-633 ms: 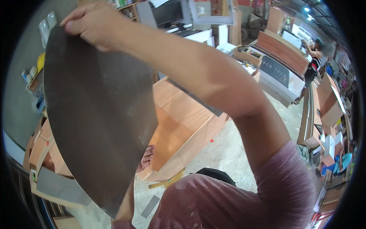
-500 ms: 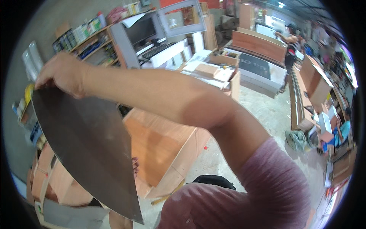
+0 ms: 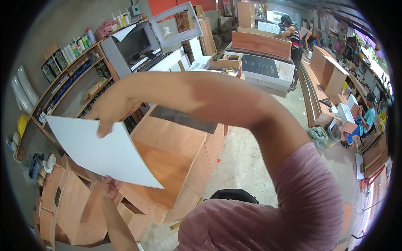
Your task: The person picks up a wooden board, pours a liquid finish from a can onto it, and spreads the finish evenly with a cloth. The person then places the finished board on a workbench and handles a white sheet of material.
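Observation:
A thin white panel (image 3: 96,144) is tilted in front of me at the left, slightly curved along its lower edge. My right hand (image 3: 111,111) reaches across to the left and grips its upper edge, thumb on the white face and the other fingers behind. Lower down, my left hand (image 3: 110,187) has its fingers closed at the panel's bottom edge. Behind and below the panel lies a large wooden cabinet body (image 3: 176,157), its inside partly covered by the panel. A dark flat sheet (image 3: 184,118) rests across its far end, partly behind my right forearm.
Wooden frame parts (image 3: 69,196) lie at the lower left. Shelves with bottles (image 3: 75,52) line the left wall, beside a computer monitor (image 3: 133,44). A worker (image 3: 295,37) stands at the back; another person (image 3: 367,119) sits at right near long stacked boards (image 3: 312,98).
The panel in my hands showed a dark brown face before; a white face shows now. My left hand has come into fuller view at its bottom edge. The view has shifted right.

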`<state>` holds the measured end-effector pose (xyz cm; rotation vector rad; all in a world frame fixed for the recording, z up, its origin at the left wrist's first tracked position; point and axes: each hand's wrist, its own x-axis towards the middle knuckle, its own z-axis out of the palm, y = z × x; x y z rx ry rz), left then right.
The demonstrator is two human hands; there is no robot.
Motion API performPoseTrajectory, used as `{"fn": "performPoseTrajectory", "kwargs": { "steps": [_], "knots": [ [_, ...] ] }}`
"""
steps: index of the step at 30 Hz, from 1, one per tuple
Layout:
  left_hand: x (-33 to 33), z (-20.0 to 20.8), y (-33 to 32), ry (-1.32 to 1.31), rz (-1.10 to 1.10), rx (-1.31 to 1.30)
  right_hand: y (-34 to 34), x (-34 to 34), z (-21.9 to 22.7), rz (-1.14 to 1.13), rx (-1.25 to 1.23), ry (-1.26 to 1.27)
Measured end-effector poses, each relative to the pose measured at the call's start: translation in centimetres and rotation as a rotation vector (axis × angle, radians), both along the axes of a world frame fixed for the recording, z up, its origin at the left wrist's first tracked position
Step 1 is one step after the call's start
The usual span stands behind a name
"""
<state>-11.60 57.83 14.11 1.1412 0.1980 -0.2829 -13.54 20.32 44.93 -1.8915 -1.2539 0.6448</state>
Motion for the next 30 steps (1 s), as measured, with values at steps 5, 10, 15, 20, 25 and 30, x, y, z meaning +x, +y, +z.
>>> {"fn": "performPoseTrajectory", "kwargs": {
  "steps": [5,10,15,20,25,30],
  "knots": [
    [2.1,3.0,2.8,-0.089,0.063,-0.022,-3.0,-4.1,0.8,-0.381,-0.236,-0.428],
    [1.3,10.1,2.9,-0.167,0.274,0.420,-2.5,-2.8,-6.2,-0.771,0.098,-0.651],
    [-1.3,17.0,2.0,-0.476,0.386,0.377,-3.9,-1.7,-12.0,-1.056,0.445,-0.491],
    [-2.2,13.0,0.8,-0.886,0.280,0.169,-5.6,0.5,-20.0,-1.110,0.704,-0.294],
    [-5.3,3.9,-3.7,-1.033,0.258,0.008,-5.8,2.2,-28.6,-0.937,0.901,-0.025],
    [-7.4,2.5,-5.3,-0.897,0.429,0.356,-7.8,3.5,-30.8,-0.876,0.852,0.009]
  ]
}}
